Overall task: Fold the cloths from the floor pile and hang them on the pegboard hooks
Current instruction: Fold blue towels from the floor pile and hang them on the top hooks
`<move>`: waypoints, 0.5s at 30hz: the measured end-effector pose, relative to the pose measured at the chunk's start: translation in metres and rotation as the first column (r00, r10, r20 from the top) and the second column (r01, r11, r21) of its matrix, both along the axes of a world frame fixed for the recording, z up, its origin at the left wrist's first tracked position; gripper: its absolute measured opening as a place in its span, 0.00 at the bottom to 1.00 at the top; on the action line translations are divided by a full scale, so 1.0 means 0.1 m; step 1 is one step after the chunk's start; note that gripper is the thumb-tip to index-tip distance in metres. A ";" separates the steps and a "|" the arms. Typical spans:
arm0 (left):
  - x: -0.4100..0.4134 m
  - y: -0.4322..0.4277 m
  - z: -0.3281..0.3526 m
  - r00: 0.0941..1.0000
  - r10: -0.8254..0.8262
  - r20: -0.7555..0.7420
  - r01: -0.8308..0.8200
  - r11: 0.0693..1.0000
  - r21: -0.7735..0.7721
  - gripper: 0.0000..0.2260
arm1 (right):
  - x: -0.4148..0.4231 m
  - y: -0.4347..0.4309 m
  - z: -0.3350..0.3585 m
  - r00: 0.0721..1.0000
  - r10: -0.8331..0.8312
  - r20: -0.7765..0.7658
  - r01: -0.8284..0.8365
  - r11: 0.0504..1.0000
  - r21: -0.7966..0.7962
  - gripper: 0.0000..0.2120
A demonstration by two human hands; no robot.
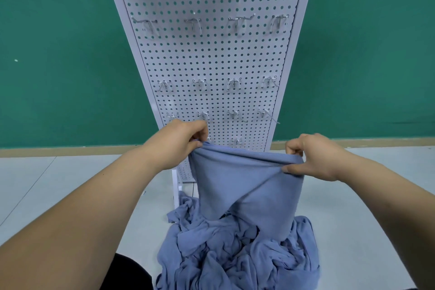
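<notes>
- Watching the feed now: every one of the hooks (236, 23) I can see on the pegboard (211, 59) is bare, so by my reading nothing has been hung yet.
- The pile (235, 256) sits crumpled on the floor (70, 183) at the foot of the pegboard. It looks like plenty of blue fabric, so most of the job is ahead.
- One cloth (247, 186) is lifted in front of the pegboard's lower rows, and its bottom end trails down into the pile.
- Its top edge looks rounded, as if doubled over. I'd call this an early fold in progress, but I can't count the layers.
- The left hand (188, 139) is below the pegboard's lowest hooks on the left side. Its fingers are curled tight and pinch the cloth's left top corner.
- The right hand (315, 158) is beside the pegboard's right lower edge. Its thumb sits under the fold and its fingers curl over it, gripping the right corner.
- Both forearms reach forward toward the pegboard, spread apart, and hold the top edge fairly taut between them.
- What's left, as I judge it: finish this fold, hook it, then work through the pile.
</notes>
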State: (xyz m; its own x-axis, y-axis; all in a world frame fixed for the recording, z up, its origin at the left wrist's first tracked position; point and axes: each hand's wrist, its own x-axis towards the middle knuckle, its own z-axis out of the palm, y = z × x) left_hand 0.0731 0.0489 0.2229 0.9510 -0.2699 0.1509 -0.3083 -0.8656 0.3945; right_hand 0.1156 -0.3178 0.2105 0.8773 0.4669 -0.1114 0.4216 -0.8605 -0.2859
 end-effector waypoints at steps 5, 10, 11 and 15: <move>0.04 0.21 -0.07 0.999 0.022 0.026 -0.024 0.997 0.076 0.14 | 0.06 -0.26 -0.03 1.000 -0.011 0.003 0.011 0.989 -0.147 0.10; 0.06 0.21 -0.14 0.995 -0.064 0.078 0.053 0.989 0.137 0.15 | 0.10 -0.28 -0.09 0.987 -0.042 0.157 0.080 0.967 -0.242 0.07; 0.06 0.18 -0.14 0.995 -0.057 0.077 0.047 0.990 0.131 0.15 | 0.10 -0.28 -0.08 0.977 -0.058 0.205 0.106 0.967 -0.232 0.07; 0.04 0.10 -0.15 0.995 -0.005 0.096 -0.003 0.997 0.081 0.11 | 0.10 -0.32 -0.06 0.944 -0.111 0.310 0.166 0.974 -0.154 0.08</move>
State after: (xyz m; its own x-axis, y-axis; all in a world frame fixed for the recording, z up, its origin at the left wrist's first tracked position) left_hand 0.0773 0.0584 0.2075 0.9329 -0.2859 0.2190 -0.3422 -0.8933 0.2914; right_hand 0.1260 -0.3497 0.2042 0.9373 0.3352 0.0958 0.3372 -0.9414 -0.0049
